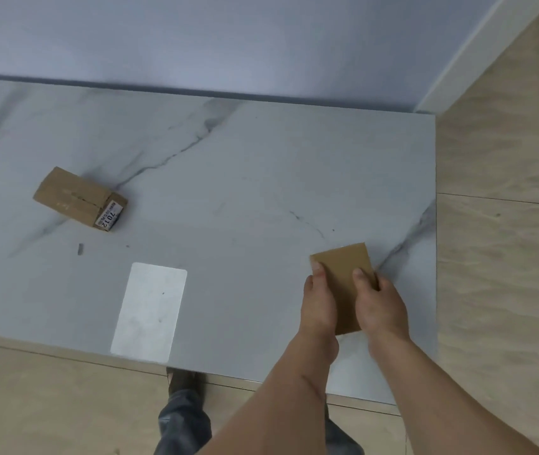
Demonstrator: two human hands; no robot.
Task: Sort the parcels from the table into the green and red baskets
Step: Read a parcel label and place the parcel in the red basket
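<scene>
Marble table [228, 178] is still carrying one labelled parcel [79, 198], while left hand [319, 297] and right hand [379, 303] are both gripping a plain parcel [343, 277]; baskets out of view, sorting unfinished.

Matt cardboard on polished marble-look stone.
The tabletop [228, 192] was smooth, grey-veined and glossy, with a bright sheen patch near its front edge. Both parcels were plain brown cardboard, matt: the held parcel [343, 284] smooth-faced, the far-left parcel [77, 198] creased, with a white paper label [109, 216]. The floor [504, 257] looked like pale wood-grain boards.
</scene>
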